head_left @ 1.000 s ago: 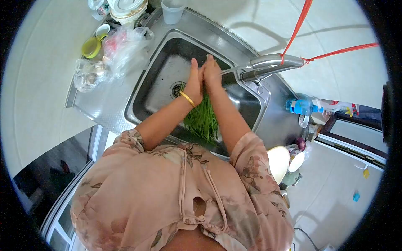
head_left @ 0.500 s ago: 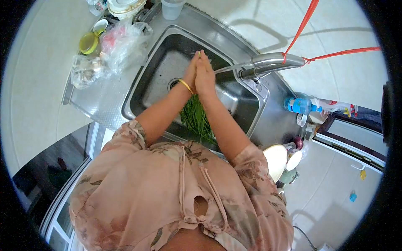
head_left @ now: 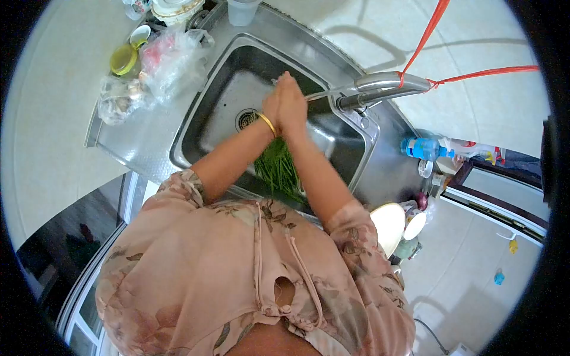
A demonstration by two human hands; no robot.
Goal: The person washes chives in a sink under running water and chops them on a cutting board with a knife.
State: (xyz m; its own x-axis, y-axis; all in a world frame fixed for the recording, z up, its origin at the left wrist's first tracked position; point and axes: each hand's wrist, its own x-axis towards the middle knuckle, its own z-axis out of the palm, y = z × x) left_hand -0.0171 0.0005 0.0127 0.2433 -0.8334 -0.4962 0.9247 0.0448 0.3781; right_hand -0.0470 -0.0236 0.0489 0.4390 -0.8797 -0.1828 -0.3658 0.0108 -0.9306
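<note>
Over the sink [head_left: 222, 80], my left hand [head_left: 272, 107] and my right hand [head_left: 292, 101] are pressed together, beside the stream of water from the faucet [head_left: 392, 83]. The fingers are curled and closed; whether anything lies between the palms is hidden. A yellow bangle [head_left: 266, 123] circles my left wrist. Below my wrists a bunch of long green stalks [head_left: 277, 169] lies in the near part of the sink, partly covered by my forearms. The drain [head_left: 245, 120] shows left of my left wrist.
Left of the sink are plastic bags [head_left: 169, 68] and a yellow-lidded jar [head_left: 124, 60]. A plastic container [head_left: 242, 12] stands behind it. At the right are a blue bottle [head_left: 423, 148] and a pale round dish [head_left: 389, 228]. Red straps [head_left: 428, 32] tie the faucet.
My hands have gone from flat palms with fingers pointing forward to curled fingers clasped together. The drain is more exposed beside my left wrist.
</note>
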